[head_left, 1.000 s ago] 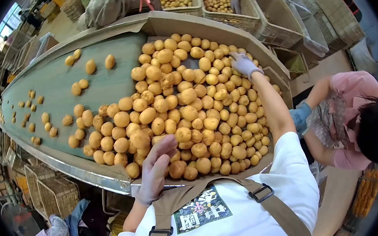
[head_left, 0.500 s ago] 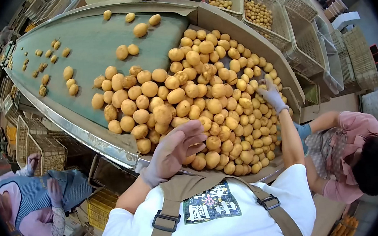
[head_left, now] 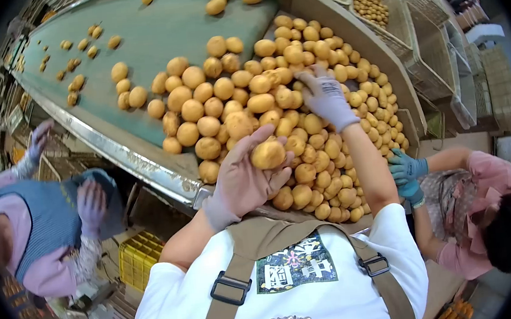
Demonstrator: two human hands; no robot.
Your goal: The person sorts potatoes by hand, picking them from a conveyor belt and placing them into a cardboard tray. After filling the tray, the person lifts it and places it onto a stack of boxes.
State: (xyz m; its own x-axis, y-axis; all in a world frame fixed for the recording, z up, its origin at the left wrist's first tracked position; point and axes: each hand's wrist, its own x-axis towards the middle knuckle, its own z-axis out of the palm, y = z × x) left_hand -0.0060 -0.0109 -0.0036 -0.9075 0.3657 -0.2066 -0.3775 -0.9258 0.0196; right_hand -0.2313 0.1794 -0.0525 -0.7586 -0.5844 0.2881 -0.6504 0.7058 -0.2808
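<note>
A large heap of yellow-brown potatoes (head_left: 237, 124) lies at the end of a green conveyor belt (head_left: 136, 42). My left hand (head_left: 248, 175), in a pale glove, is turned palm up at the near edge of the heap. One potato (head_left: 268, 155) rests in it, with the fingers curled around its sides. My right hand (head_left: 325, 96), also gloved, reaches palm down over the middle of the heap. Its fingertips touch potatoes there, and whether they grip one is hidden.
A metal rail (head_left: 107, 166) edges the belt. Crates (head_left: 376, 12) stand beyond the heap's wall. A co-worker's teal-gloved hands (head_left: 407, 167) are at the heap's right side. Another person (head_left: 45, 223) stands at the left, near a yellow crate (head_left: 140, 261).
My left hand, empty before, now holds a potato. My right hand has moved left, from the heap's right side to its middle. The co-worker's teal gloves have come further into view.
</note>
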